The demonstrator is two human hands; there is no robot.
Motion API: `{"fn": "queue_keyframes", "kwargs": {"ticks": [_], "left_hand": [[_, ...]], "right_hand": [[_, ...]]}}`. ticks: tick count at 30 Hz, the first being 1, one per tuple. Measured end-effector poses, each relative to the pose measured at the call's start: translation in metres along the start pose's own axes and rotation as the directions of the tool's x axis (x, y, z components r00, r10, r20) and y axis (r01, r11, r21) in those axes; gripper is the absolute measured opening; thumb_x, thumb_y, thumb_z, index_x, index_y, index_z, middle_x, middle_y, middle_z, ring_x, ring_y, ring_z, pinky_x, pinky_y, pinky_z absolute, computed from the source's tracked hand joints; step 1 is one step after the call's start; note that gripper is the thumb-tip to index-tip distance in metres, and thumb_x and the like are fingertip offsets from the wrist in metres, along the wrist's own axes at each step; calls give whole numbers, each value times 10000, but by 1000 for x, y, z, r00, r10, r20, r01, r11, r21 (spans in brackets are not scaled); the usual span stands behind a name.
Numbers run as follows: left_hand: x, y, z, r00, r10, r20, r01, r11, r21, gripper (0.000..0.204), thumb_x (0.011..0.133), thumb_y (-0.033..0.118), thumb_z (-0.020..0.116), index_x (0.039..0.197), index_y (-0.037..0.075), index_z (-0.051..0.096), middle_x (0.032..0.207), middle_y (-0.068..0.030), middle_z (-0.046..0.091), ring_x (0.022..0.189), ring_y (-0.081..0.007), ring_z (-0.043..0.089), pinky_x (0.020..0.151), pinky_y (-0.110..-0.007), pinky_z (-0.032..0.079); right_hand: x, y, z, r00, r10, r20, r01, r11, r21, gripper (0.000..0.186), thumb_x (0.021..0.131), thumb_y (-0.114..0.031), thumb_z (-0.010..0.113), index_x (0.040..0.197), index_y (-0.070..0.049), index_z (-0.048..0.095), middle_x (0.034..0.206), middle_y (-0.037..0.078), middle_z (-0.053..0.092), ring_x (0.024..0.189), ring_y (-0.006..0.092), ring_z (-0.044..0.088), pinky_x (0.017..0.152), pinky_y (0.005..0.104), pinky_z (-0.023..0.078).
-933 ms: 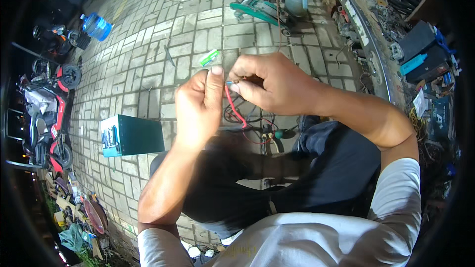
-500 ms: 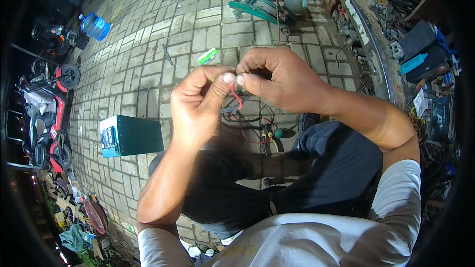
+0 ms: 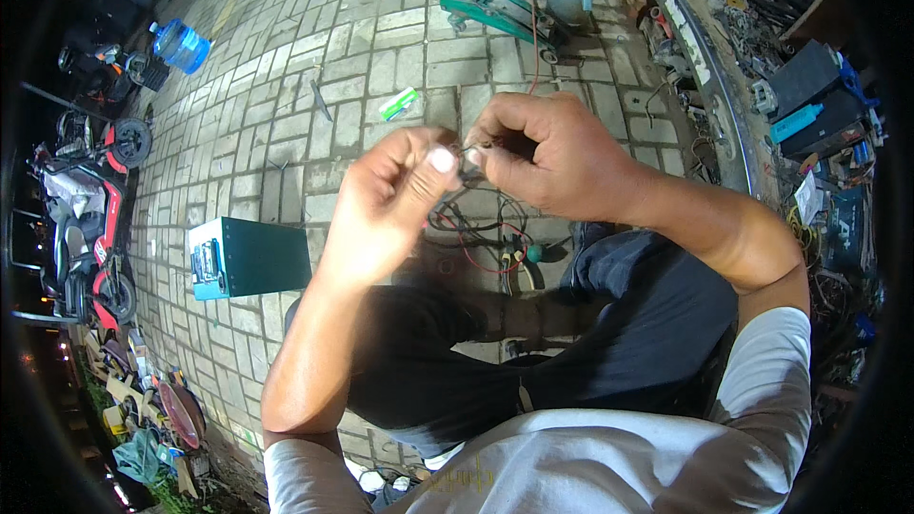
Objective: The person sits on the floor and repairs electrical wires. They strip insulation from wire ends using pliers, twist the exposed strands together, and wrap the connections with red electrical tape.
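- Since a moment ago the thin red insulated wire point(image 3: 464, 233) has slipped out of sight between the fingertips; only its loop shows below, over the grey brick paving point(image 3: 286, 133).
- Left hand point(image 3: 386, 205): thumb and forefinger pressed together, pinching something small and dark.
- Right hand point(image 3: 547, 157): fingers curled in, thumb tip touching the left thumb, pinching the same piece.
- Teal rectangular metal box point(image 3: 249, 258) sits well apart, left.

Two hands, left hand point(image 3: 381, 205) and right hand point(image 3: 547, 157), one green box point(image 3: 249, 257), one blue water jug point(image 3: 178, 41), one green wrapper point(image 3: 398, 104).
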State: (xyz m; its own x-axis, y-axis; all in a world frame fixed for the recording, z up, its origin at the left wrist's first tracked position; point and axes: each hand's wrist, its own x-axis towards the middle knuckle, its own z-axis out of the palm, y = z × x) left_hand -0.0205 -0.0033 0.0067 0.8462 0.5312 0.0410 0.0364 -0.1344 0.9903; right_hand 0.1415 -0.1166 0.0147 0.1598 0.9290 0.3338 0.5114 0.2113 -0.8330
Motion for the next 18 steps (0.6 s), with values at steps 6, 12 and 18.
{"fn": "queue_keyframes", "kwargs": {"ticks": [6,12,18], "left_hand": [[-8,4,4,974,225,-17,-210,929,305,112,894,101,607,884,-9,623,755,-93,622,689,-155,573,643,-281,464],[-17,10,1,944,330,-18,-290,853,433,100,882,100,618,831,15,608,710,-105,611,626,-213,578,604,-292,458],[-18,6,2,971,234,-41,-212,932,294,101,892,101,610,854,9,624,733,-92,630,654,-164,569,635,-276,455]], "right_hand": [[-1,1,-1,986,-169,12,168,967,-193,77,795,-46,625,851,-12,584,663,78,578,537,133,529,499,281,429],[-1,-5,-4,959,-273,73,281,946,-163,111,759,-26,642,860,-17,597,682,78,585,536,155,552,486,273,434],[-3,-9,-9,992,-15,122,19,1000,-25,88,789,-48,635,856,3,611,665,44,583,577,70,519,511,243,423]]}}
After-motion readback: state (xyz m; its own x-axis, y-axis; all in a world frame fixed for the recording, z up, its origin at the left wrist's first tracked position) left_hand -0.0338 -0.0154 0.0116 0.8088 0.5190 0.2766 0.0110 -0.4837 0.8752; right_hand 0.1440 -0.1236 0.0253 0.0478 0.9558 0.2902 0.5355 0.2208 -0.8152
